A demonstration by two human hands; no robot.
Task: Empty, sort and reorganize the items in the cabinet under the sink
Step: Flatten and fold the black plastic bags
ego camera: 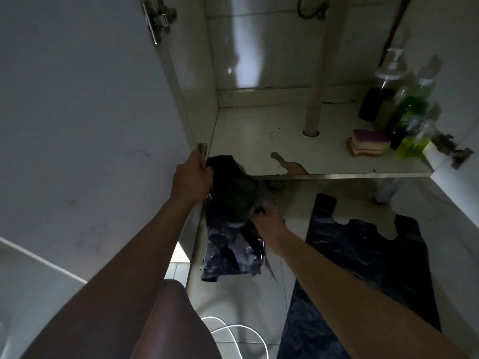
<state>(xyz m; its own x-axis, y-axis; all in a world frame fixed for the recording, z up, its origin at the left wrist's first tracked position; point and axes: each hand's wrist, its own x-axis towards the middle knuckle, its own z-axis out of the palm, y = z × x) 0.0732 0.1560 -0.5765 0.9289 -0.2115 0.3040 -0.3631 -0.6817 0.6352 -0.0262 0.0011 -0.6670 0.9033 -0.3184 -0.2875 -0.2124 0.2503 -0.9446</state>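
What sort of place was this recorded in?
Probably a home kitchen, at the open under-sink cabinet: a drain pipe passes through its floor, with pump bottles of green liquid and a sponge to its right.

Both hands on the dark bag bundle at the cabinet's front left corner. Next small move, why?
Probably draw the crumpled dark plastic bag bundle off the edge of the white cabinet floor and lay it beside the flat black plastic bag on the tiles: left hand and right hand both grip it, and it overhangs that edge.
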